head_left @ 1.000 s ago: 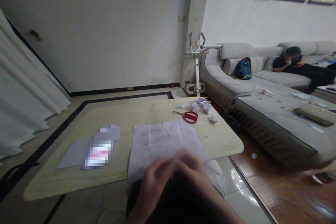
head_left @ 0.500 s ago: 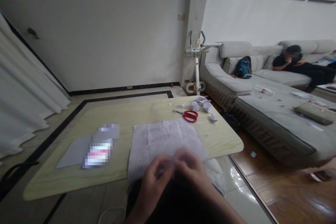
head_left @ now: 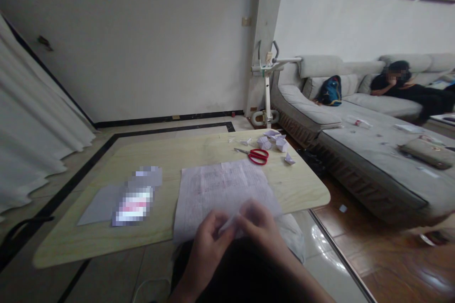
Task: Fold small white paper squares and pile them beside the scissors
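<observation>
My left hand (head_left: 213, 234) and my right hand (head_left: 258, 222) come together at the near edge of the table, both closed on a small piece of white paper (head_left: 229, 222). Blur and the fingers hide most of its shape. Under and beyond the hands, a large printed sheet (head_left: 222, 184) with creases lies on the table and hangs over the near edge. Red-handled scissors (head_left: 258, 156) rest just past its far right corner. Several folded paper pieces (head_left: 265, 142) sit behind the scissors, with one small folded piece (head_left: 289, 158) apart to the right.
The pale wooden table (head_left: 170, 151) has rounded corners. On its left lie a white sheet (head_left: 97, 206) and a pixelated bright object (head_left: 135, 203). A grey sofa (head_left: 369, 151) stands to the right, with a blue backpack (head_left: 330, 91) and a seated person (head_left: 398, 85) on it.
The white paper between my fingers shows more clearly now, and my fingertips have shifted slightly around it. The things on the table stay put.
</observation>
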Motion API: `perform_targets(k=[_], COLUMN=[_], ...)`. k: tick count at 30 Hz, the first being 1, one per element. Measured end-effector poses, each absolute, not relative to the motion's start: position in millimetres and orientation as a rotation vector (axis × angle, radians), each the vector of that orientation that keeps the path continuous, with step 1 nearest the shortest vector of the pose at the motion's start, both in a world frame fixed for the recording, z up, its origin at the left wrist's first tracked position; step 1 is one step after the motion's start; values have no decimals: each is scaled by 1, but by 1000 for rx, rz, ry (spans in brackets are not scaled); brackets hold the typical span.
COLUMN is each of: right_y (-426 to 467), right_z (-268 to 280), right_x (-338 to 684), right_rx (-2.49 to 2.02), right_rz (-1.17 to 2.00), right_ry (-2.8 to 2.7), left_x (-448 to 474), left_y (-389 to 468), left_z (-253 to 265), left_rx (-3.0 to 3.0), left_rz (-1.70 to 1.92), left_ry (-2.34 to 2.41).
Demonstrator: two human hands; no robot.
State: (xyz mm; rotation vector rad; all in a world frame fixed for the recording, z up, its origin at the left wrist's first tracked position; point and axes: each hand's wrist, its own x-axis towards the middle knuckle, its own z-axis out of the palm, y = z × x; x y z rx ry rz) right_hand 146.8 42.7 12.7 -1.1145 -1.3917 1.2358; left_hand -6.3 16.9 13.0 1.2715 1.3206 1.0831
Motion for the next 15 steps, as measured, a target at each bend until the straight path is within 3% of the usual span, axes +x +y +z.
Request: perform_targets(k=[15], right_y=[42], right_z=[18], right_x=[150], right_rx=[-1146], right_rz=[1116], right_ry=[-1606], left_x=[-9], left_y=[21], left_z=[14], left_rx=[1559], left_rz=[992], left_ry=[1462])
